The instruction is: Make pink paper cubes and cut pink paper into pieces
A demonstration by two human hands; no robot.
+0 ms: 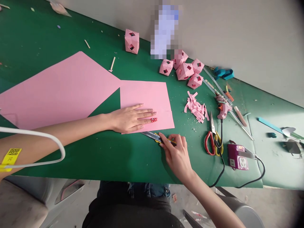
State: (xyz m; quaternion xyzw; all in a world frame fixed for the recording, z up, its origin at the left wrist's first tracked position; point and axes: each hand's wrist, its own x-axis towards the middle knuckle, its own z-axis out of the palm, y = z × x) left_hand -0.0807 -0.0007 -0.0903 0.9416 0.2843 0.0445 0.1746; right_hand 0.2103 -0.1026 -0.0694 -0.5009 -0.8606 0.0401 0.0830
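Note:
My left hand [131,118] lies flat with fingers stretched out on a small pink paper sheet [147,95], pressing it to the green table [118,155]. A small red piece [153,120] sits by its fingertips. My right hand [174,150] is closed around a yellow and black utility knife [154,136] whose blade end lies along the sheet's near edge.
A large pink sheet [59,88] lies to the left. Folded pink paper cubes [184,69] and another cube [131,41] stand at the back. Pink paper strips [196,107], red scissors [212,139], a glue gun [223,109] and a purple power socket [237,156] lie to the right.

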